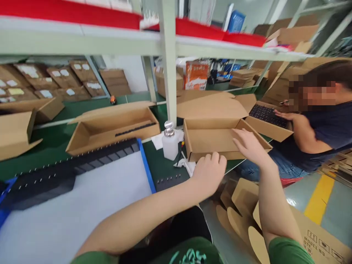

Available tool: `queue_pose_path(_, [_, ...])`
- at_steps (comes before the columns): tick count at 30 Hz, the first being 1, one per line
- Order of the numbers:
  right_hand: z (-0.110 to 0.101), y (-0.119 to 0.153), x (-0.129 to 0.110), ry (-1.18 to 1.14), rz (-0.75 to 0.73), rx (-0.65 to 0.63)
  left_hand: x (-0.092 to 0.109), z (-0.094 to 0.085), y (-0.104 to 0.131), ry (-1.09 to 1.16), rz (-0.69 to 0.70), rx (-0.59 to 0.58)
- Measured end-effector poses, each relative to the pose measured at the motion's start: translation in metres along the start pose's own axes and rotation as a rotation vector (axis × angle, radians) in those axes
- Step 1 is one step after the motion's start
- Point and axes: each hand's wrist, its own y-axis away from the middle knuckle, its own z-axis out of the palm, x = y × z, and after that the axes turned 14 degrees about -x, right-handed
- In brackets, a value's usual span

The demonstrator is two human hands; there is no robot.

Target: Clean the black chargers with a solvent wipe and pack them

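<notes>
A bare left hand (210,172) and right hand (251,146) work at an open cardboard box (211,137) on a green workbench (150,154), as I follow from a distance through the head camera. The left hand bends its fingers at the near wall, and I cannot tell whether it grips the cardboard. The right hand spreads wide, fingers stretched over the box's right end; contact there I cannot confirm. The box's near right corner appears to project past the bench's pale edge (236,165), above folded cardboard (244,198) stacked low beside the seated wearer. I find the tightest margin on the left, where a white pump bottle (169,146) stands just beside the box and a shelf post (168,66) rises behind it. Overhead, a shelf beam (220,50) crosses the scene; to the right, a seated co-worker (321,128) handles black parts (266,115) in another carton. The widest room I see is straight up, between the box and the beam. The box itself is shallow, plain brown and rectangular, its walls upright, its bare floor showing, its broad lid flap (209,104) folded back behind the far wall.
</notes>
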Motion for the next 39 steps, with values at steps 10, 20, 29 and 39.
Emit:
queue_pose_path(10, [0.051, 0.1, -0.175, -0.47, -0.134, -0.054, -0.043, 0.04, 0.18, 0.495, -0.31, 0.024])
queue_pose_path(20, [0.104, 0.085, -0.206, -0.842, -0.068, -0.356, -0.086, 0.067, 0.191, 0.87, -0.578, -0.132])
queue_pose_path(29, [0.11, 0.083, -0.189, -0.933, -0.097, -0.42, -0.114, 0.068, 0.159, 0.658, -0.291, -0.195])
queue_pose_path(39, [0.107, 0.081, -0.186, -1.033, -0.079, -0.467, -0.117, 0.087, 0.146, 0.759, -0.277, -0.203])
